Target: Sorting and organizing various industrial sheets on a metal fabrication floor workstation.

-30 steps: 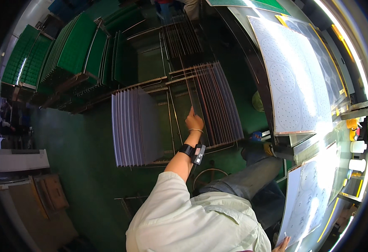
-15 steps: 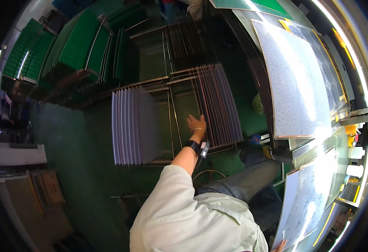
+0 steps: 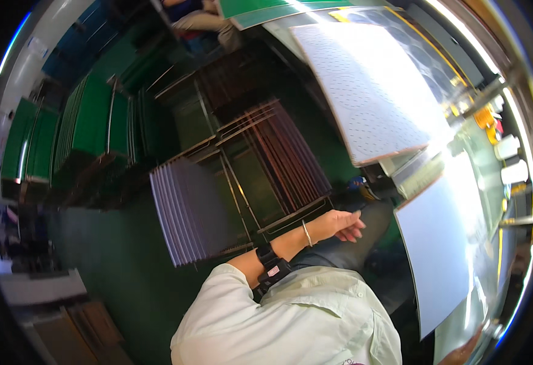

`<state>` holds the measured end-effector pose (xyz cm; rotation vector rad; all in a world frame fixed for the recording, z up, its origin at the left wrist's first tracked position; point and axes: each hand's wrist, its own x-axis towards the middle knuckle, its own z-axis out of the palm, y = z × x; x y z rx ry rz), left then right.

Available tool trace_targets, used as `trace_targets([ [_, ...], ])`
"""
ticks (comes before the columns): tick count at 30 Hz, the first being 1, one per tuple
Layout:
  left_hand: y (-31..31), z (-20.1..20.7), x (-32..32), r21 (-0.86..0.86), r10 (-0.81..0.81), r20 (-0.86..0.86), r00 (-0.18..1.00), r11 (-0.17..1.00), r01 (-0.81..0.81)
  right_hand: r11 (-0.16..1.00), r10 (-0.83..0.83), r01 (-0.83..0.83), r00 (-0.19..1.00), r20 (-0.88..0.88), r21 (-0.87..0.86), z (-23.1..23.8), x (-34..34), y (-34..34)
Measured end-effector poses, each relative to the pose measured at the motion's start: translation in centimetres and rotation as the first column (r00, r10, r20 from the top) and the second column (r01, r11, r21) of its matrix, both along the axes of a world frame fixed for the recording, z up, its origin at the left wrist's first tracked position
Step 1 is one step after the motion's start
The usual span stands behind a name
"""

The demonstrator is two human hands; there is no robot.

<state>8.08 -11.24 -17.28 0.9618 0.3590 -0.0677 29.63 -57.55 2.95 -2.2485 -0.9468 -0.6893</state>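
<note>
Two hands show, left (image 3: 338, 226) plainer, right (image 3: 463, 351) blurred and cut off.

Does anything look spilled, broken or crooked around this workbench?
Nothing stands out: the grey panels stand in a row in their rack, and the pale blue sheet shows no visible damage. No spill shows. Glare hides part of the patterned white sheet.

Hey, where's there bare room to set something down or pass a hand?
To reach through: the gap in the rack between the pale panels and the brown-edged panels, crossed by thin rods. To set something down: the green floor between rack and brown boards. Crowded: the worktop, largely under sheets.
</note>
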Motion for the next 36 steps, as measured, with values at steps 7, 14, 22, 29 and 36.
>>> trace_targets([
  [7,-2.1,5.2,5.3,-0.093,-0.029,-0.071,0.997,0.995,0.022,0.887,-0.151,0.118,0.988,-0.038,-0.447,-8.7,-7.1,1.8],
  [14,-2.0,5.7,7.2,-0.047,0.099,-0.177,0.979,0.993,-0.109,0.941,-0.153,0.066,0.959,-0.24,-0.333,-10.6,-7.9,2.8],
  [22,-0.1,8.4,5.3,0.438,0.091,-0.274,0.957,0.898,0.04,0.74,-0.602,0.672,0.649,-0.466,-0.02,-11.4,-9.9,-2.2],
  [29,-0.5,6.9,6.8,0.697,0.104,-0.164,0.981,0.715,0.041,0.628,-0.019,0.751,0.278,-0.96,0.205,-13.0,-10.4,-2.6],
  [36,-4.1,6.1,10.8,0.661,0.297,0.05,0.953,0.706,-0.255,0.631,-0.329,0.749,0.495,-0.804,0.202,-14.0,-6.6,-4.4],
])
